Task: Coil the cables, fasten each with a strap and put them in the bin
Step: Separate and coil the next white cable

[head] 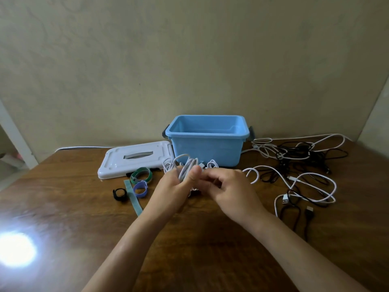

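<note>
At the middle of the frame, a white cable (186, 168) sits bunched in loops, gripped by the left hand (175, 191) with the thumb pressed over it. Close beside it, the right hand (229, 191) has its fingers curled on the same cable. Just behind stands the blue bin (207, 140), with its white lid (134, 161) left, straps (140, 180) lower left, and loose cables (299, 165) right on the table (63, 218).

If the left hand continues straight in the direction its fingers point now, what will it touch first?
Probably the blue bin. The left hand, gripping the white cable coil, points away toward the bin's front wall; depth is unclear.
</note>
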{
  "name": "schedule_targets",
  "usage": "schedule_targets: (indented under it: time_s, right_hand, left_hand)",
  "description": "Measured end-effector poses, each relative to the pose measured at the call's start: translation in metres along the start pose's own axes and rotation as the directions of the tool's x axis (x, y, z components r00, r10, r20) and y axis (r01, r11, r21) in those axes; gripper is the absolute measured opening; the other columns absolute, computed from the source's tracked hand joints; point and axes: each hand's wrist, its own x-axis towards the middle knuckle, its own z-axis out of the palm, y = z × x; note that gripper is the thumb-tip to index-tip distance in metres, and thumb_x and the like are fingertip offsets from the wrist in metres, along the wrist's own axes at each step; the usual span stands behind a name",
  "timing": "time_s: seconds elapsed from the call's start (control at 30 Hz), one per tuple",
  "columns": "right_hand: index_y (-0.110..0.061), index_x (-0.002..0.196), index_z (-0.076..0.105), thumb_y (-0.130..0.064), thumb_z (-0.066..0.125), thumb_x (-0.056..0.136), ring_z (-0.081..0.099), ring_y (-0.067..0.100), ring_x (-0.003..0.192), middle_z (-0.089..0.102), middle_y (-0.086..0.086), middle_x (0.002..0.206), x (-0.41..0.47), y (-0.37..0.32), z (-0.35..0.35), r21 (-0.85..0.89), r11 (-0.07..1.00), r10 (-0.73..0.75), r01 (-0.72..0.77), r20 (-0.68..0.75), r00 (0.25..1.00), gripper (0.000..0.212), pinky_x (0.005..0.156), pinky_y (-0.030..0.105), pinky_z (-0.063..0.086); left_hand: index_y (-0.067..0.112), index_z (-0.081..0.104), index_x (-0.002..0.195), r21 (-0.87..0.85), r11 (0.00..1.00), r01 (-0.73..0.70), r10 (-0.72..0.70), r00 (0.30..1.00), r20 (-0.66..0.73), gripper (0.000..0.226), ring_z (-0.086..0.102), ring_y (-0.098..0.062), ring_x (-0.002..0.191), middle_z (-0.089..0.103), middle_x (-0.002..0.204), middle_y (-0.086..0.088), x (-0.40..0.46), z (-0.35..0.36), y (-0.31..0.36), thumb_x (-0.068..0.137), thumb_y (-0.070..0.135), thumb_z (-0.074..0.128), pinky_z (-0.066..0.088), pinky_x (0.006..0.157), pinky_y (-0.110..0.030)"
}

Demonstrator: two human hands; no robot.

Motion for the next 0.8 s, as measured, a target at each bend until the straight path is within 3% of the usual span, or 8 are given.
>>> schedule_targets:
  time_s: [0.07,0.17,0.33,0.47,0.67,0.73,0.8]
  right_hand:
    - [-0.032,0.107,0.078,-0.048,0.067,0.093,0.068,0.003,0.078,0.076,-0.014,0.088,-0.001,0.0,-0.001,-0.005,1.0,0.007,-0.007,-0.016,1.0,0.024,0.07,0.023,0.053]
    - [-0.032,0.112,0.077,-0.038,0.072,0.093,0.071,0.005,0.088,0.078,-0.011,0.096,-0.002,-0.001,0.003,0.008,1.0,-0.006,0.006,0.032,0.999,0.021,0.081,0.033,0.058]
    - [-0.031,0.107,0.076,-0.056,0.06,0.094,0.066,0.0,0.089,0.075,-0.015,0.096,-0.001,-0.009,-0.004,-0.127,0.992,0.029,-0.014,0.12,0.992,0.032,0.075,0.017,0.048]
    - [-0.029,0.11,0.073,-0.043,0.054,0.104,0.064,0.002,0.083,0.072,-0.013,0.091,-0.003,-0.015,0.002,-0.174,0.985,0.031,-0.007,0.134,0.991,0.024,0.069,0.015,0.041]
    - [-0.026,0.104,0.071,-0.042,0.046,0.107,0.058,0.007,0.07,0.063,-0.013,0.077,-0.011,-0.032,0.024,-0.112,0.993,0.048,-0.023,0.23,0.972,0.029,0.064,0.013,0.04]
    - [-0.022,0.104,0.068,-0.04,0.042,0.108,0.061,0.014,0.08,0.068,-0.007,0.085,-0.012,-0.03,0.024,-0.242,0.97,0.058,-0.001,0.226,0.972,0.032,0.085,0.023,0.046]
    - [-0.02,0.105,0.067,-0.028,0.044,0.107,0.062,0.019,0.093,0.07,0.0,0.091,-0.011,-0.028,0.021,-0.455,0.886,0.002,0.084,0.185,0.983,0.023,0.12,0.037,0.029]
  left_hand:
    - [0.015,0.06,0.081,0.045,0.999,-0.011,0.011,1.0,0.007,0.058,0.041,-0.003,0.042,0.049,0.05,0.01,-0.001,0.001,0.0,0.076,0.072,0.051,0.034,0.046,-0.025]
    - [0.005,0.06,0.076,0.06,0.996,-0.062,0.062,0.998,0.007,0.064,0.044,-0.008,0.049,0.05,0.057,0.003,-0.002,0.006,-0.002,0.09,0.065,0.046,0.035,0.051,-0.03]
    - [0.013,0.054,0.061,0.103,0.994,-0.026,0.041,0.988,-0.147,0.066,0.042,-0.011,0.044,0.047,0.047,0.005,0.004,-0.003,-0.006,0.1,0.062,0.034,0.035,0.052,-0.038]
    - [0.014,0.048,0.061,0.119,0.991,-0.061,0.089,0.965,-0.246,0.066,0.041,-0.016,0.047,0.043,0.047,0.004,0.006,-0.007,-0.01,0.101,0.063,0.033,0.033,0.051,-0.043]
    - [0.021,0.048,0.067,0.158,0.976,-0.147,0.186,0.944,-0.273,0.052,0.041,-0.005,0.047,0.047,0.049,0.011,0.006,-0.002,-0.007,0.1,0.059,0.033,0.033,0.05,-0.027]
    - [0.024,0.051,0.07,0.2,0.969,-0.143,0.195,0.943,-0.271,0.05,0.047,-0.003,0.049,0.053,0.051,0.014,0.007,-0.003,-0.009,0.099,0.06,0.031,0.034,0.049,-0.019]
    - [0.025,0.052,0.072,0.241,0.961,-0.134,0.197,0.945,-0.26,0.049,0.05,-0.002,0.05,0.056,0.054,0.016,0.008,-0.006,-0.011,0.099,0.06,0.029,0.034,0.048,-0.017]
